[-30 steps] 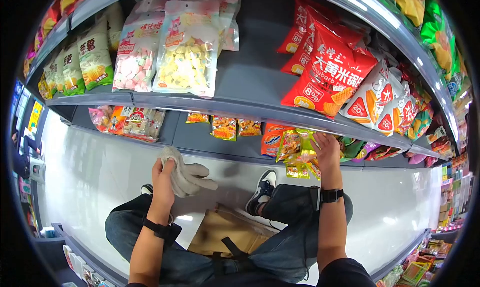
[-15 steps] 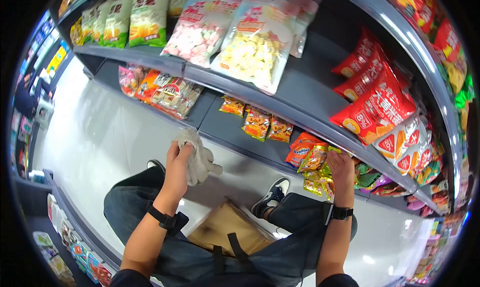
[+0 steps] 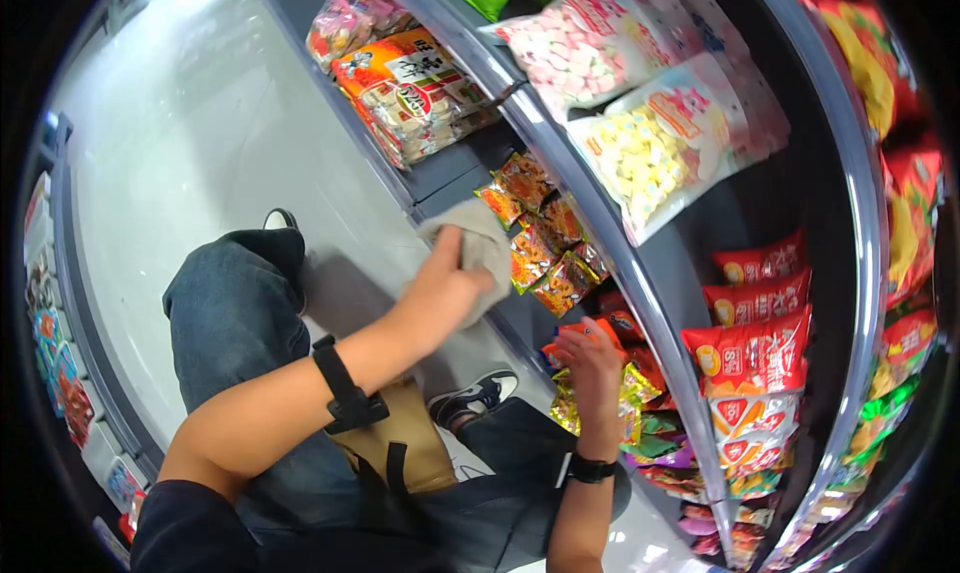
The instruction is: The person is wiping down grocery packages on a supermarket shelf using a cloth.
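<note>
The left hand grasps a crumpled grey cloth, pressing it onto the dark bottom shelf beside small orange snack packets. The right hand grips yellow-green foil packets lower along that shelf.

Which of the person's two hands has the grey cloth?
The left hand: it clutches the grey cloth right beside the small snack packets. The right hand grips an orange packet instead and has no cloth.

No legible print on snack packets
</note>
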`<action>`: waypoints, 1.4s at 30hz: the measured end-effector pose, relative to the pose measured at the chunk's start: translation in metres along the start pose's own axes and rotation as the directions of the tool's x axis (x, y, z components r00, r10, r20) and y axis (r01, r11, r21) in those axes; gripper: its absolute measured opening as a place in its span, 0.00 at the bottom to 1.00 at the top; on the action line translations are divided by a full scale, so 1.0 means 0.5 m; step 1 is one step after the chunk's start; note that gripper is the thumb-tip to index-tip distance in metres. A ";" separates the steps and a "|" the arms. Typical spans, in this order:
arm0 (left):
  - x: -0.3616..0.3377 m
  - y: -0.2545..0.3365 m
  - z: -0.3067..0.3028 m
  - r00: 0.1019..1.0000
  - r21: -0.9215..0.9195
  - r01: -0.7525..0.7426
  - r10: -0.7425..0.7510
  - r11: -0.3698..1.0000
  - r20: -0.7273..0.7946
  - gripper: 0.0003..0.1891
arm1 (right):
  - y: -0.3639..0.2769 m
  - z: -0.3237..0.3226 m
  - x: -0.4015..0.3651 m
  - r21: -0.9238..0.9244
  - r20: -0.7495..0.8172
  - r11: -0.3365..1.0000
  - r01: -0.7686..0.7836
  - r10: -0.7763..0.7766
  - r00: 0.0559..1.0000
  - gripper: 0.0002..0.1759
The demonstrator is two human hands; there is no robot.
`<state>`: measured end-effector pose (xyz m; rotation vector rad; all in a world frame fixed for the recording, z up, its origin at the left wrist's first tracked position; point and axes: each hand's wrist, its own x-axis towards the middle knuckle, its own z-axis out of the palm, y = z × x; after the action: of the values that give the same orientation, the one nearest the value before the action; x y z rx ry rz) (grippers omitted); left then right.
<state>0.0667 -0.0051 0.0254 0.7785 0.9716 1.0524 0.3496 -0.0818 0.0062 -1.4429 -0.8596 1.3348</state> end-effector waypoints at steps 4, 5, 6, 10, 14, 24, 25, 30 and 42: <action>-0.037 0.036 0.040 0.989 -0.118 -0.065 0.080 0.991 0.122 0.30 | -0.045 0.203 0.002 -0.066 0.446 0.997 0.039 -0.006 0.895 0.36; -0.038 0.028 0.044 0.989 -0.120 -0.063 0.078 0.991 0.123 0.30 | -0.050 0.221 -0.001 -0.122 0.424 0.991 0.060 -0.002 0.906 0.35; -0.030 0.015 0.041 0.984 -0.135 -0.090 0.109 0.987 0.142 0.31 | -0.056 0.236 0.006 -0.182 0.416 0.980 0.083 0.000 0.909 0.35; 0.008 0.011 0.013 0.959 -0.243 -0.263 0.280 0.934 0.041 0.32 | -0.104 0.300 0.056 -0.256 0.383 0.959 0.119 -0.013 0.924 0.27; 0.011 0.051 -0.009 0.959 -0.447 -0.282 0.257 0.849 -0.118 0.26 | -0.168 0.342 0.100 -0.354 0.310 0.894 0.275 -0.165 0.936 0.18; 0.031 0.026 -0.062 0.942 -0.543 0.238 -0.328 0.805 -0.075 0.19 | -0.119 0.386 0.162 -0.224 0.410 0.961 0.161 -0.057 0.910 0.19; 0.035 0.040 -0.069 0.932 -0.535 0.254 -0.351 0.806 -0.087 0.19 | -0.115 0.402 0.169 -0.288 0.426 0.929 0.234 -0.094 0.900 0.19; 0.027 0.060 -0.076 0.942 -0.667 0.185 -0.324 0.722 -0.091 0.19 | -0.089 0.409 0.193 -0.299 0.450 0.915 0.271 -0.116 0.885 0.19; 0.005 0.079 -0.079 0.977 -0.719 0.164 -0.210 0.675 0.026 0.17 | 0.023 0.178 0.372 -0.443 0.290 0.896 0.013 0.129 0.948 0.21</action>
<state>0.0173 0.0123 0.0447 -0.0168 0.5781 1.1572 0.2898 0.1054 -0.0576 -1.6303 -1.4107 1.5040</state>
